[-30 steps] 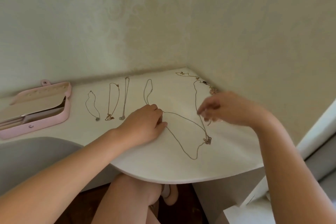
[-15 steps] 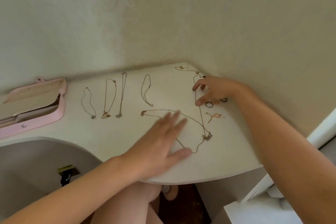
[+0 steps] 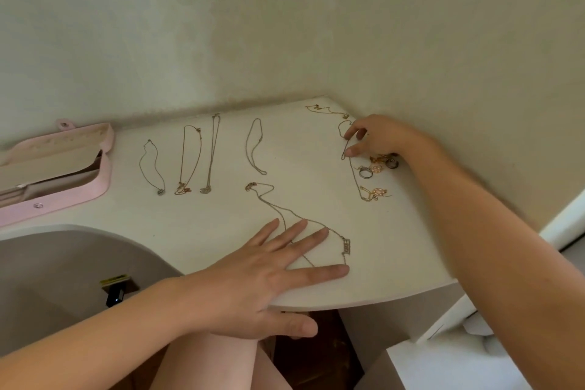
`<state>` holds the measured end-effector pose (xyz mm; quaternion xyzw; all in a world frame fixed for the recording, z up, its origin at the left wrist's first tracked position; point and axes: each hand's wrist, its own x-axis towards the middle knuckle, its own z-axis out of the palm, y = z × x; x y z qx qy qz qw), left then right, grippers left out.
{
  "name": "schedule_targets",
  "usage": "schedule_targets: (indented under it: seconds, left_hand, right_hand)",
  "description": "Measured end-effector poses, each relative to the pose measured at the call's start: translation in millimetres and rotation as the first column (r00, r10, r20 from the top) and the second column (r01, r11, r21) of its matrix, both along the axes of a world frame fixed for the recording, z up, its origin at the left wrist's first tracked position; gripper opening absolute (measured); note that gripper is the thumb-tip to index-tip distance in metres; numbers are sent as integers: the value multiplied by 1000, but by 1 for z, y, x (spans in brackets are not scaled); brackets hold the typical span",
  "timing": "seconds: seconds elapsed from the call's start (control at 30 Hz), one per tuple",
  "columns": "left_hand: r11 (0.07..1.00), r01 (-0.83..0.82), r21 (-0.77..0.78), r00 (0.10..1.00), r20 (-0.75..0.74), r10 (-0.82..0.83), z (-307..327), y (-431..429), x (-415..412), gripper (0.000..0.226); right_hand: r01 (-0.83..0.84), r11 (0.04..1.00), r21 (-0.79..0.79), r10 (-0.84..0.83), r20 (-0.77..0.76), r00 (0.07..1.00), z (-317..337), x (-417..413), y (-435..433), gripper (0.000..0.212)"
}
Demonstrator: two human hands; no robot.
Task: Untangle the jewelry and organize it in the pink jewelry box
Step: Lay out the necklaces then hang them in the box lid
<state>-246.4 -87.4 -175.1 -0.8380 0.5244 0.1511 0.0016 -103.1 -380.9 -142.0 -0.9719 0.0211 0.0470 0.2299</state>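
Observation:
The open pink jewelry box (image 3: 103, 168) lies at the table's far left. Several untangled necklaces (image 3: 190, 161) are laid side by side to its right. My left hand (image 3: 272, 272) lies flat near the front edge, fingers spread, pressing on a chain with a bar pendant (image 3: 347, 246). My right hand (image 3: 376, 139) is near the far right corner, with thumb and forefinger on a thin chain (image 3: 354, 172) that runs down toward gold earrings (image 3: 378, 192). Another gold chain (image 3: 326, 109) lies in the corner.
Two rings (image 3: 364, 172) and small gold pieces lie under my right wrist by the wall. The white table (image 3: 196, 231) has a curved cutout at front left and a rounded front edge. Walls close off the back and right. My knees are below.
My left hand let go of the chain and flattened onto it. My right hand moved back to the corner, and the thin chain now lies apart from the pendant chain.

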Motion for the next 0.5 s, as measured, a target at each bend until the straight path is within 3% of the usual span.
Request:
schedule_targets:
  seconds: [0.1,0.17,0.23,0.3,0.4,0.5]
  left_hand:
    - [999,-10,-34,999,-34,9,1,2,-1,66]
    - [987,-75,-144,993,-102,61,4,4,-2,67]
    - [937,-193,-290,974,-172,147,4,8,3,67]
    - [835,-320,-447,947,-126,296,3,13,15,63]
    - [596,-514,-617,789,-67,611,7,16,47,51]
    - [486,-705,-516,603,-76,794,19,14,80,34]
  right_hand:
    - [30,999,-26,-28,82,996,-3,-2,3,42]
    - [-5,999,-33,11,180,984,1,-10,9,33]
    - [-94,995,44,80,246,966,10,-29,19,16]
    - [-176,974,145,139,232,963,18,-55,32,8]
    - [-257,946,199,229,154,961,18,-90,53,9]
    - [-304,938,164,302,37,952,8,-114,67,13]
